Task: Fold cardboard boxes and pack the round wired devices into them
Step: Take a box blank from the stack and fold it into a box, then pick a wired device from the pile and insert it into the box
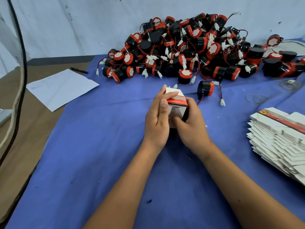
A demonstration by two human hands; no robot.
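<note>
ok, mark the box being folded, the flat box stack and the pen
cardboard box [177, 100], head view, red band near its top
stack of flat boxes [277, 139], head view, white flaps at mid stack
pen [79, 70], head view, middle of the barrel

Both hands, left hand and right hand, around a small white-and-red box over the blue cloth

Matt blue cloth, smooth white cardboard box, glossy blk/red plastic devices, paper sheet.

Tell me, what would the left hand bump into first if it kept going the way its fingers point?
Probably the pile of round devices. The left hand, holding the box, points there; depth is uncertain.
</note>
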